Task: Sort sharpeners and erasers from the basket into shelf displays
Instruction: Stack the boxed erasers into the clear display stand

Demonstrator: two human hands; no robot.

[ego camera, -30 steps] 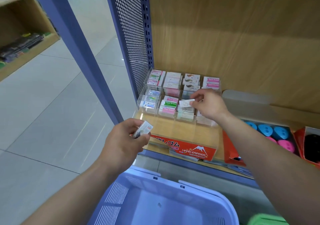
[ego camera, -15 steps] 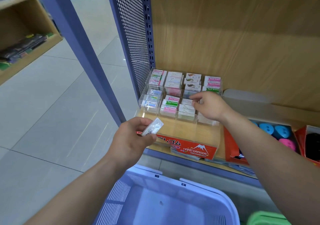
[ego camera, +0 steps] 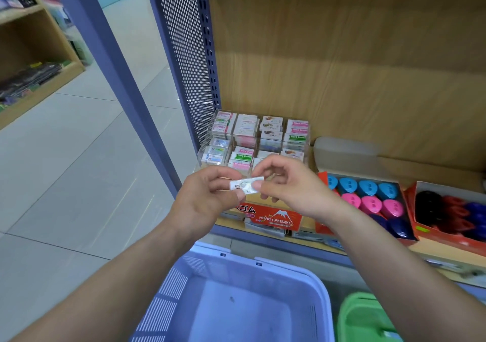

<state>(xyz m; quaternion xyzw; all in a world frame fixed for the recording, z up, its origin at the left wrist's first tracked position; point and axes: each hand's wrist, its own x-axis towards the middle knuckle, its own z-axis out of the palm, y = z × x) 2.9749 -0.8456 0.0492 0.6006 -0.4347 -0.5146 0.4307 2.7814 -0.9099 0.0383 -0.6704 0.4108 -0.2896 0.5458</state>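
A small white wrapped eraser [ego camera: 243, 186] is held between both hands in front of the shelf. My left hand [ego camera: 207, 199] grips its left end and my right hand [ego camera: 286, 183] pinches its right end with thumb and forefinger. Behind them stands a clear tiered display [ego camera: 259, 139] stocked with stacked erasers. An orange "Hard Eraser" box [ego camera: 276, 216] sits at the shelf's front edge. To the right, an orange tray [ego camera: 322, 179] holds blue, pink and dark sharpeners [ego camera: 368, 197]. The blue basket [ego camera: 236, 302] sits below my arms, its visible floor bare.
A second orange box [ego camera: 420, 233] with black, red and blue sharpeners lies at far right. A green basket [ego camera: 365, 318] stands beside the blue one. A perforated blue side panel [ego camera: 184, 52] bounds the shelf on the left. Tiled floor and a wooden bookshelf [ego camera: 34, 52] lie left.
My right hand left the eraser display and came back to meet my left hand. Both hands now hold the eraser that my left hand held alone.
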